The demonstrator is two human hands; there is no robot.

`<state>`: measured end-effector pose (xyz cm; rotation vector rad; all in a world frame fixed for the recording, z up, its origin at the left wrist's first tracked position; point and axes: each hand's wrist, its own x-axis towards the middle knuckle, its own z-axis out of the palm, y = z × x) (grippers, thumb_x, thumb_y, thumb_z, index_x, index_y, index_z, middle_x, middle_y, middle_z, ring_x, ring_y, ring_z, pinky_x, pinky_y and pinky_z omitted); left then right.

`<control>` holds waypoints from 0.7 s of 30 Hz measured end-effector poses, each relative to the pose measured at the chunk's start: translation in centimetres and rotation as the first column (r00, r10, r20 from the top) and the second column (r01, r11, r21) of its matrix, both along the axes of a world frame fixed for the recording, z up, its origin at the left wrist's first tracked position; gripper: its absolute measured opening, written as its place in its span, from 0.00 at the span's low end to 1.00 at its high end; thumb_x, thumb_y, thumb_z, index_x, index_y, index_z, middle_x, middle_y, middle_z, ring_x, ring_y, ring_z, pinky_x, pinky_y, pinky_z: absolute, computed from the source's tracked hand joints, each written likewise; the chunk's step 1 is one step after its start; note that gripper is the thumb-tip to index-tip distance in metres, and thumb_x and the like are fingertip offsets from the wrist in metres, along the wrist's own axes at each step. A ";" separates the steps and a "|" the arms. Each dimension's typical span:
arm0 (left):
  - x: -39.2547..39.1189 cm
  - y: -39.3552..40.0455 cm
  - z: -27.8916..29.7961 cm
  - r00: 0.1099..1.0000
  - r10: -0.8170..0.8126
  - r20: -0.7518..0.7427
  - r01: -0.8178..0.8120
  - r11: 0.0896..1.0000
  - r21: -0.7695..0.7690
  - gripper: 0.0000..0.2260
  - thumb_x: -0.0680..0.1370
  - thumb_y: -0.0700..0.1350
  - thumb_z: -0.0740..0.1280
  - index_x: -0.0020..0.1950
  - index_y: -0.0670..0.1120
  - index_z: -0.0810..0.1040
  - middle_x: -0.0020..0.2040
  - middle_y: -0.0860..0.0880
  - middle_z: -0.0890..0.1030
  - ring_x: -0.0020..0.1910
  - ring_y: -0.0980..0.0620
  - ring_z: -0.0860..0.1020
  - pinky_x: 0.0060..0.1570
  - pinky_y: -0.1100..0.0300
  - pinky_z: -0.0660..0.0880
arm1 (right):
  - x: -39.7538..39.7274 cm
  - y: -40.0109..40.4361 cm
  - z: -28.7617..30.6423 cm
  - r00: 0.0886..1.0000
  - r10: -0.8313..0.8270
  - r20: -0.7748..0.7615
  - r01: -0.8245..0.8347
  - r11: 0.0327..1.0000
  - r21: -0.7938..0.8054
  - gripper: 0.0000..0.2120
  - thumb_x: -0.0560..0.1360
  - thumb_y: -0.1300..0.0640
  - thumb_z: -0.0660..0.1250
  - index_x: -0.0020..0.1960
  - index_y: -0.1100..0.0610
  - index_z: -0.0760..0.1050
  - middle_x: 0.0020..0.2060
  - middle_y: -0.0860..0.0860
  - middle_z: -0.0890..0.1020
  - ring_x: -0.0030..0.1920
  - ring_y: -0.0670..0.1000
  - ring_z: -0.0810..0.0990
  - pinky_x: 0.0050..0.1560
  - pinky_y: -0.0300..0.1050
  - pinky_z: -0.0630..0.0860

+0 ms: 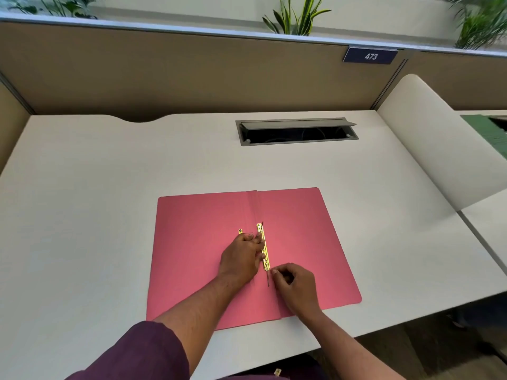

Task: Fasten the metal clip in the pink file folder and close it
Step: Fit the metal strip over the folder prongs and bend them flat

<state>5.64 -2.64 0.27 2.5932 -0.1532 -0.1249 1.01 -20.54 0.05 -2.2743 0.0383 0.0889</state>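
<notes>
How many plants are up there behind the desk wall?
3. One plant is at the far left, one plant stands near the middle, and one plant is at the far right. All are cut off by the picture's edge, so more may be hidden.

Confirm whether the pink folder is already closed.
No, the pink folder lies open flat on the desk, with both hands at the metal clip along its fold.
</notes>
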 end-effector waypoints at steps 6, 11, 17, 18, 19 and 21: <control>-0.4 -0.1 0.1 0.999 -0.019 0.033 0.018 1.000 0.022 0.17 0.78 0.48 0.67 0.66 0.53 0.77 0.68 0.60 0.76 0.67 0.55 0.70 0.57 0.60 0.77 | 3.3 0.5 0.0 0.993 -0.061 -0.103 0.068 0.995 0.070 0.05 0.78 0.61 0.71 0.47 0.55 0.86 0.34 0.50 0.87 0.33 0.53 0.86 0.42 0.60 0.85; -0.5 0.0 0.2 0.998 -0.013 0.059 0.013 1.000 0.014 0.16 0.78 0.50 0.67 0.66 0.55 0.78 0.67 0.61 0.77 0.66 0.54 0.71 0.56 0.58 0.78 | 7.4 2.4 0.5 0.998 -0.012 -0.059 0.017 0.995 0.094 0.07 0.76 0.60 0.72 0.52 0.53 0.85 0.38 0.49 0.86 0.37 0.50 0.85 0.45 0.54 0.85; -0.5 -0.1 0.8 0.999 -0.034 0.034 0.032 0.999 0.040 0.18 0.78 0.50 0.65 0.69 0.56 0.74 0.68 0.62 0.75 0.67 0.54 0.70 0.56 0.59 0.75 | 10.6 3.5 1.0 0.995 0.092 -0.048 -0.089 0.994 0.057 0.07 0.76 0.58 0.72 0.51 0.48 0.85 0.40 0.44 0.85 0.34 0.41 0.80 0.44 0.45 0.81; -0.4 -0.1 0.8 0.999 -0.039 0.033 0.038 0.998 0.044 0.18 0.79 0.50 0.65 0.69 0.56 0.74 0.68 0.62 0.75 0.67 0.53 0.69 0.56 0.60 0.74 | 10.8 3.5 1.0 0.993 0.112 -0.045 -0.110 0.993 0.035 0.06 0.76 0.58 0.72 0.51 0.49 0.85 0.41 0.45 0.85 0.35 0.42 0.80 0.45 0.47 0.81; -0.4 -0.1 0.8 0.998 -0.048 0.038 0.046 0.998 0.052 0.18 0.79 0.50 0.64 0.69 0.56 0.73 0.69 0.61 0.75 0.67 0.53 0.69 0.57 0.61 0.73 | 11.0 3.5 1.0 0.991 0.131 -0.039 -0.130 0.991 0.010 0.06 0.76 0.58 0.73 0.51 0.51 0.85 0.43 0.46 0.85 0.37 0.43 0.80 0.46 0.49 0.81; -0.2 -0.1 0.8 0.995 -0.073 0.067 0.069 0.995 0.067 0.18 0.80 0.49 0.63 0.71 0.53 0.73 0.70 0.59 0.74 0.68 0.53 0.69 0.59 0.62 0.70 | 11.3 3.4 0.8 0.987 0.155 -0.028 -0.156 0.987 -0.035 0.05 0.76 0.59 0.72 0.51 0.53 0.85 0.44 0.49 0.86 0.40 0.48 0.82 0.47 0.52 0.82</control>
